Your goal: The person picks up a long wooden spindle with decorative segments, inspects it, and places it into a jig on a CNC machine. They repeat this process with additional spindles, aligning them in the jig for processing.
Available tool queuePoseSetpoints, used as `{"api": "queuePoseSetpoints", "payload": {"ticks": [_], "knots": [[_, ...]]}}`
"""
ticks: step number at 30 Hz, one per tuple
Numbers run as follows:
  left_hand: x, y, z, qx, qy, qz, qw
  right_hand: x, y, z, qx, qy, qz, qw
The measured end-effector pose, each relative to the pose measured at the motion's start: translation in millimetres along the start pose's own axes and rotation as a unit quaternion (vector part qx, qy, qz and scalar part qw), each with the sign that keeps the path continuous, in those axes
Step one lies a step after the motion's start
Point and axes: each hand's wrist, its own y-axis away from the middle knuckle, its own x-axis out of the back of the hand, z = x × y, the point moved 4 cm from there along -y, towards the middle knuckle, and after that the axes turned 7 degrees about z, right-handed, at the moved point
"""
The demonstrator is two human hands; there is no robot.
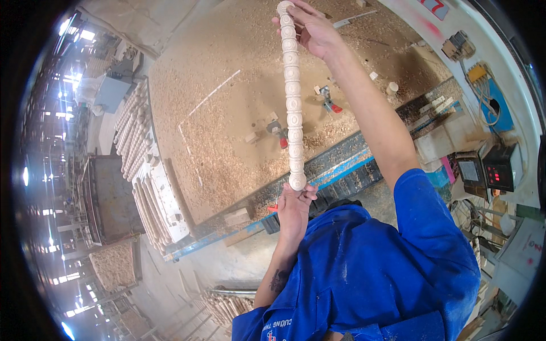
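A long carved wooden spindle [293,105], pale and beaded along its whole length, is held between my two hands above the machine bed. My left hand [294,210] is at its near end, thumb and fingers gripping the round tip. With my arm stretched far out, my right hand [314,33] grips the far end, its fingers closed round the top bead. Below the spindle, two toggle clamps with red handles, one on the left [278,134] and one on the right [329,101], are fixed on the dusty bed [216,136].
Wood chips cover the bed. Rows of beaded spindles [133,131] and plainer turned rods [151,210] lie on a white board at the left. A blue-edged rail [341,171] runs along the bed's near side. A control box with a red display [500,173] stands at the right.
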Motion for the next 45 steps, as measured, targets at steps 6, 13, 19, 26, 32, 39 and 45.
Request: {"api": "queuePoseSetpoints", "payload": {"ticks": [6, 13, 19, 26, 32, 39, 45], "knots": [[-0.5, 0.1, -5.1, 0.013, -0.022, -0.004, 1.000, -2.3, 3.7, -10.1, 0.005, 0.003, -0.005, 1.000], [-22.9, -25.9, 16.7, 0.046, -0.015, -0.006, 0.999, -98.9, 23.3, -50.9, 0.058, -0.054, -0.184, 0.980], [-47.0, -52.5, 67.5, -0.036, 0.021, -0.053, 0.998, -188.9, 19.9, -109.8, 0.152, -0.023, -0.250, 0.956], [-84.9, -20.9, 108.8, -0.174, -0.076, -0.053, 0.980, -245.7, -2.9, -138.7, 0.153, 0.008, -0.265, 0.952], [-93.7, 13.6, 139.7, -0.397, -0.284, 0.030, 0.872, -269.2, -11.2, -141.2, 0.156, -0.030, -0.245, 0.957], [-91.1, 58.4, 159.5, -0.589, -0.308, 0.073, 0.743, -266.0, -27.8, -123.6, 0.131, -0.054, -0.187, 0.972], [-97.8, 82.7, 181.0, -0.634, -0.430, 0.097, 0.636, -256.6, -33.3, -103.8, 0.125, -0.071, -0.186, 0.972]]}}
